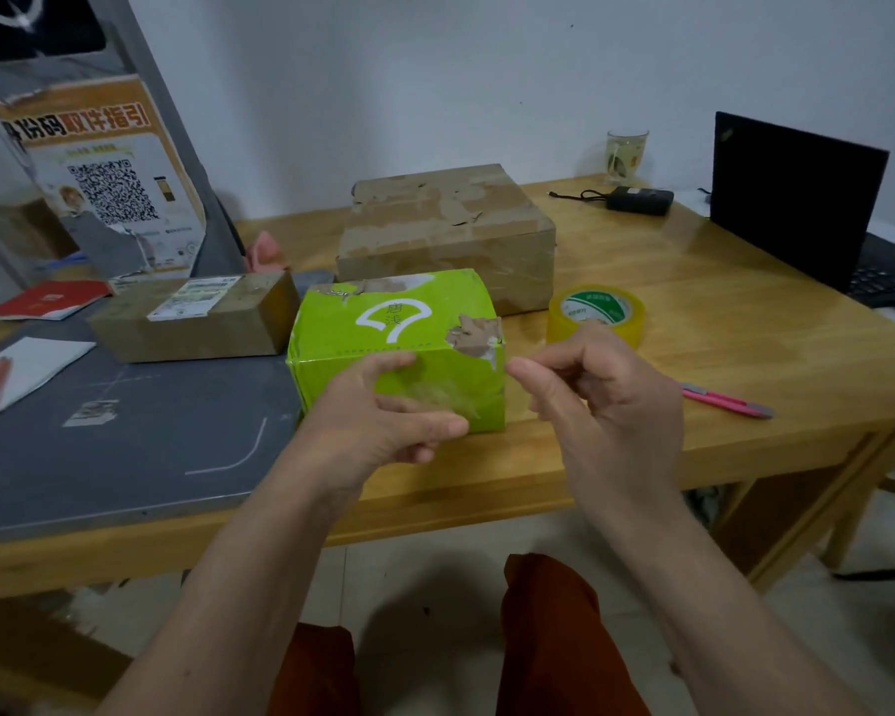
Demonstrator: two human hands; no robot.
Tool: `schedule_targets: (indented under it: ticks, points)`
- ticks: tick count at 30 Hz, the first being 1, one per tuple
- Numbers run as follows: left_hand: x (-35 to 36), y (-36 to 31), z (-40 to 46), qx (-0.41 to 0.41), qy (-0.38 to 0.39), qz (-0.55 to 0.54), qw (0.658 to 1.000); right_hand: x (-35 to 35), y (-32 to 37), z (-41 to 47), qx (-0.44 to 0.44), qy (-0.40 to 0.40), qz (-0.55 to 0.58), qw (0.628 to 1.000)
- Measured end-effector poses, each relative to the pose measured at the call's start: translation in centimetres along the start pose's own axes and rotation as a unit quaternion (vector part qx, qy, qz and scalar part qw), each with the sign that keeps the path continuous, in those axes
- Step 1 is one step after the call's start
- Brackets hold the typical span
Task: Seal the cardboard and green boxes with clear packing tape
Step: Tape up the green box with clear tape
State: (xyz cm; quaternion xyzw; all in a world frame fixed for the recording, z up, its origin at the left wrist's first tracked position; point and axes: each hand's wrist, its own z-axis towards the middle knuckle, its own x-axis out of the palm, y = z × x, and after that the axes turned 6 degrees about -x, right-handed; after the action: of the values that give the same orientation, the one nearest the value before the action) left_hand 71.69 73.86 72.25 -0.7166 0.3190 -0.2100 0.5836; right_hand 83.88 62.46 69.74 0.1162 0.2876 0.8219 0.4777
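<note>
A green box point(399, 312) with torn patches stands near the table's front edge. Just in front of its near face, my left hand point(378, 421) and my right hand point(600, 390) hold a strip of clear tape point(456, 397) between them. Each hand pinches one end with thumb and fingers. The strip lies close against the box's front face and right corner. A roll of clear packing tape point(598, 307) lies flat to the right of the box. A large cardboard box point(445, 224) stands behind it, and a smaller cardboard box point(192, 317) to its left.
A pink utility knife point(724, 400) lies at the right near the table edge. An open laptop point(796, 198), a black charger point(639, 198) and a glass point(626, 155) are at the back right. A grey mat point(125, 431) covers the left of the table, with papers on it.
</note>
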Motion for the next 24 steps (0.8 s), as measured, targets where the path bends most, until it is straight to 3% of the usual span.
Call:
schedule_targets:
  ticks: [10, 15, 20, 24]
  points:
    - [-0.4, -0.9, 0.4, 0.064, 0.015, -0.021, 0.998, 0.5, -0.5, 2.1, 0.148, -0.062, 0.075, 0.984]
    - [-0.5, -1.5, 1.1, 0.082, 0.001, -0.045, 0.996, 1.3, -1.8, 2.9, 0.179, -0.083, 0.038, 0.980]
    - [0.1, -2.3, 2.9, 0.102, -0.088, -0.040, 0.990, 2.2, -3.3, 4.3, 0.228, -0.083, 0.006, 0.970]
    - [0.7, -2.5, 5.5, 0.152, -0.199, 0.122, 0.960, 3.5, -4.7, 4.8, 0.250, -0.072, -0.045, 0.964]
